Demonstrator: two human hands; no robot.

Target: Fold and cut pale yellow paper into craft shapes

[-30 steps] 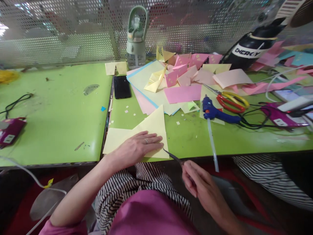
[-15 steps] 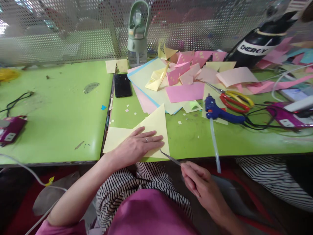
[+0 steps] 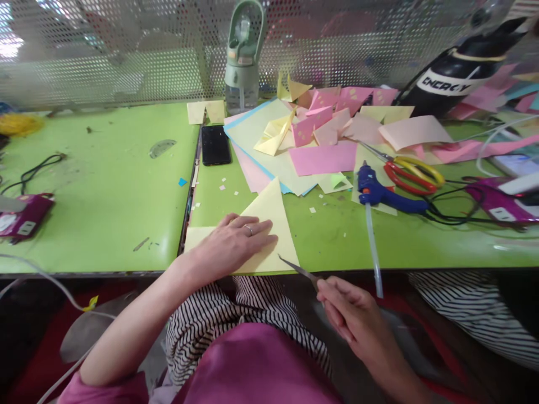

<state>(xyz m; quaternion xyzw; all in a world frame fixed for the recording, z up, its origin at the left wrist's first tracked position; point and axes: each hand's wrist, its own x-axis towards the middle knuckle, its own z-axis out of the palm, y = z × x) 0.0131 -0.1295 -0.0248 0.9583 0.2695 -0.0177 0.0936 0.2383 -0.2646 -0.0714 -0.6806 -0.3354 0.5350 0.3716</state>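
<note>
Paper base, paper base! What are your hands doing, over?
Left hand spread on folded yellow paper. Right hand grips thin pointed tool, tip at the paper. Blue glue gun right of paper, not in the way.

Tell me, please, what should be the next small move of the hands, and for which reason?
Probably press the left hand a little more firmly on the pale yellow paper. It lies over the middle of the paper, while the right hand points the thin dark tool at the lower right part, so the paper might slip.
</note>
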